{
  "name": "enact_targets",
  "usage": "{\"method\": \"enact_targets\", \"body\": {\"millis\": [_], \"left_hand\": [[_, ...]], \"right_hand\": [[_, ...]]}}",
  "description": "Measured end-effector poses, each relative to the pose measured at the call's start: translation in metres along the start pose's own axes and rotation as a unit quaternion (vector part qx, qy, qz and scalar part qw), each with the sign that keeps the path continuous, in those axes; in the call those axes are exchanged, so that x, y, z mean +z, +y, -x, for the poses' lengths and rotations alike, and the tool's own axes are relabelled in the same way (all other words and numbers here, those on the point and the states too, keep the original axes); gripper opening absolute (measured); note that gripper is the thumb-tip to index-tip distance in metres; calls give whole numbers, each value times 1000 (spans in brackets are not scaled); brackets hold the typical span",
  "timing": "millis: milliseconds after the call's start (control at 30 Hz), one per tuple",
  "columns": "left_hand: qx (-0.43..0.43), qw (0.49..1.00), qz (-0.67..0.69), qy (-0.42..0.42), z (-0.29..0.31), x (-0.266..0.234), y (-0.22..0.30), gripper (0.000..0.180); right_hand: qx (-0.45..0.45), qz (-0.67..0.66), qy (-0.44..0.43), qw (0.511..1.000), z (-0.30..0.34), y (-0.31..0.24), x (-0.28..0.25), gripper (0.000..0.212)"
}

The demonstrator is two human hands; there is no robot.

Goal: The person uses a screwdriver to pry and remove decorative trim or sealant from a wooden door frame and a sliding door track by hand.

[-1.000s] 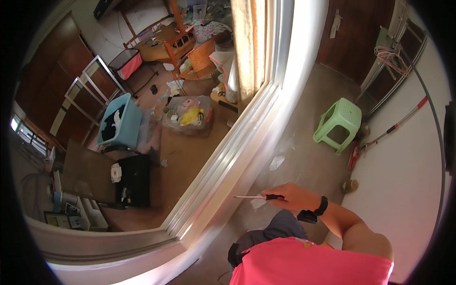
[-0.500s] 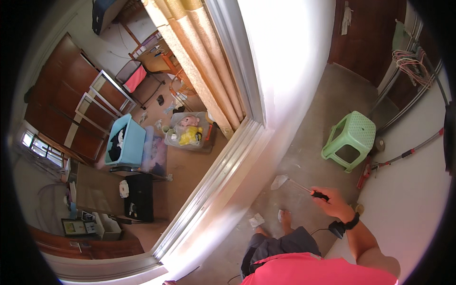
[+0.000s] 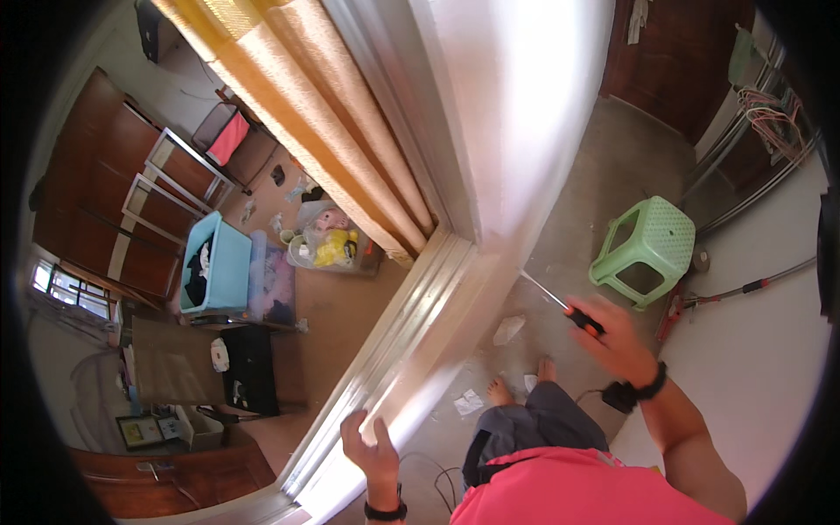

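Note:
My right hand (image 3: pixel 618 343) is closed around the black and orange handle of a screwdriver (image 3: pixel 583 319). Its thin metal shaft points up and left, the tip close to the edge of the white wall by the window. At the lower middle, my left hand (image 3: pixel 374 451) rests on the sill (image 3: pixel 398 367) beside the sliding window track (image 3: pixel 359 385), thumb and fingers apart and nothing in them. A dark band circles each wrist. Orange-gold curtains (image 3: pixel 324 114) hang just inside the window frame.
On the right a green plastic stool (image 3: pixel 669 236) stands on the grey floor, with a red-handled pole (image 3: pixel 744 287) behind it. Paper scraps (image 3: pixel 469 402) lie near my feet. Through the window are a blue bin (image 3: pixel 229 262) and a tub of toys (image 3: pixel 328 249).
My left hand has come up from the lower edge onto the sill. My right hand has shifted slightly, and the screwdriver now tilts more steeply upward. The view has moved a little.

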State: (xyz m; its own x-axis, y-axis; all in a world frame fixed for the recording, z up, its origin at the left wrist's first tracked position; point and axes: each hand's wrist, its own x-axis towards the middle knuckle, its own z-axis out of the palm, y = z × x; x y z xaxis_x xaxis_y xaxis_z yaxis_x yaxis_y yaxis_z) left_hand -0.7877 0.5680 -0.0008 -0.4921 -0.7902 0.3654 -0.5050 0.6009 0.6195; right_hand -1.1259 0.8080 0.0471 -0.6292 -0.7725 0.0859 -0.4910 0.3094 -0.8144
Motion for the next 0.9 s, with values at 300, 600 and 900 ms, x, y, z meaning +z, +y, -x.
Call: {"method": "enact_targets", "body": {"millis": [300, 600, 900], "left_hand": [[80, 981, 164, -68, -101, 110, 126, 35], [-140, 915, 377, -16, -148, 200, 178, 41], [-154, 882, 444, 40, -148, 218, 181, 26]], "right_hand": [[-106, -234, -6, 966, -79, 51, 55, 44], [-210, -182, -63, 958, -110, 64, 36, 49], [-216, -203, -95, 950, -126, 71, 44, 47]]}}
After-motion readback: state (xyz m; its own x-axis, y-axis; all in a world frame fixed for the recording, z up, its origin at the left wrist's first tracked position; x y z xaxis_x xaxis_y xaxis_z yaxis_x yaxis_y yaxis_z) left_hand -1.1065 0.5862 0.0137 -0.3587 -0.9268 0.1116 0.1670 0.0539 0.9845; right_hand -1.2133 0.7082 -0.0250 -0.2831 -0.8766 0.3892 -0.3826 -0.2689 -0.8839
